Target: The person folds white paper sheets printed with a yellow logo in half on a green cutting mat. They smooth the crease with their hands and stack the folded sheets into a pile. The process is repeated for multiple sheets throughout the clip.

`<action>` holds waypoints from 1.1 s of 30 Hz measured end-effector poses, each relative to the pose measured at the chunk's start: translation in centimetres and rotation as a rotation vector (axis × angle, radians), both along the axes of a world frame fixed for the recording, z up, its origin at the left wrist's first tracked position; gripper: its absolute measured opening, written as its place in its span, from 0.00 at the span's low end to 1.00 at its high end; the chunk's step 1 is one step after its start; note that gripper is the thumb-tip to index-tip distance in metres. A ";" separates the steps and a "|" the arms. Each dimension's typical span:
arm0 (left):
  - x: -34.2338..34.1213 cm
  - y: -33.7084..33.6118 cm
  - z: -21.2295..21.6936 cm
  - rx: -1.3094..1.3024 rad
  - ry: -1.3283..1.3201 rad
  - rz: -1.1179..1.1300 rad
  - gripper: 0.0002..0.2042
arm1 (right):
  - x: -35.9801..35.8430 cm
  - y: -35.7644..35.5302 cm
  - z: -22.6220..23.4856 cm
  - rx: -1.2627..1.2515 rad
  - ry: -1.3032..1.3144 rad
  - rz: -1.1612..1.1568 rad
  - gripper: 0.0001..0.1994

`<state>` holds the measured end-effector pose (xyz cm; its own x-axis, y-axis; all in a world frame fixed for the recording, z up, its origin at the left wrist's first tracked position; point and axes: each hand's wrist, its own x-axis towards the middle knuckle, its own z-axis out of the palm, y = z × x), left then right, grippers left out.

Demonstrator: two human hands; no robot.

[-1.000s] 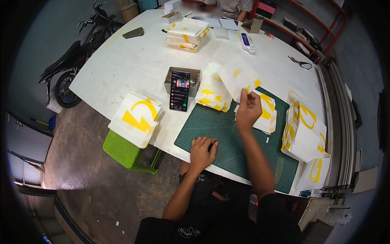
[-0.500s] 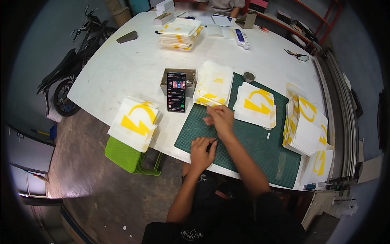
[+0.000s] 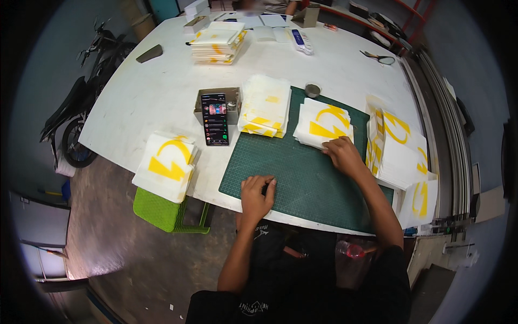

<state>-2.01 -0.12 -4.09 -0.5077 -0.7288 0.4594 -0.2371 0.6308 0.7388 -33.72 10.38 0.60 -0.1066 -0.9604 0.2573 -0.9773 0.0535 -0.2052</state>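
Observation:
My right hand [image 3: 345, 156] is at the near edge of a stack of white sheets with a yellow print [image 3: 330, 123], its bent fingertips pinching at the lower left edge. How many sheets they grip is hidden. Near the front edge of the green cutting mat [image 3: 294, 181] rests my left hand [image 3: 258, 194], empty, with loosely curled fingers and the thumb apart. A second pile of white sheets [image 3: 265, 103] lies at the mat's upper left. Beside it, a phone [image 3: 215, 120] with a lit screen leans upright against a small cardboard box [image 3: 233, 101].
More printed stacks lie at the left table edge [image 3: 166, 164], the right edge [image 3: 396, 146] and the back [image 3: 217, 43]. A small round container [image 3: 313, 89] stands by the mat's top, scissors [image 3: 379, 57] far right. A green stool [image 3: 159, 209] stands left; another person sits across.
My right hand has moved right, from above the mat's middle to the printed stack's near edge. The left hand stays near the mat's front edge. The whole view has shifted slightly.

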 end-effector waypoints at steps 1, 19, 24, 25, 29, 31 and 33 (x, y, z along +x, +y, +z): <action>0.1 0.1 0.0 -0.003 0.002 0.003 0.05 | 0.0 0.0 -0.5 -0.052 0.020 -0.019 0.11; -1.1 0.2 -0.1 0.037 -0.020 -0.126 0.05 | 2.7 3.7 -2.4 -0.592 -0.604 -0.545 0.14; -6.7 0.8 3.7 0.164 0.197 -0.208 0.04 | 4.6 2.9 -3.4 -0.398 -0.553 -0.513 0.16; -8.1 0.9 4.6 0.135 0.212 -0.221 0.04 | 4.8 2.5 -3.3 -0.328 -0.651 -0.591 0.20; -11.8 1.0 4.5 0.037 0.312 -0.228 0.05 | 4.3 1.9 -3.2 -0.285 -0.816 -0.647 0.22; -12.2 0.9 4.2 0.031 0.331 -0.168 0.05 | 4.0 1.7 -3.2 -0.226 -0.839 -0.642 0.23; -12.6 1.1 4.5 0.011 0.358 -0.109 0.05 | 3.5 1.9 -3.8 -0.249 -0.798 -0.614 0.22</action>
<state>-14.57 1.02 0.37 -0.3908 -0.6852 0.6147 0.1058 0.6299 0.7694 -30.17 12.31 -3.18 -0.7864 -0.6124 0.0804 -0.3709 0.3642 -0.8543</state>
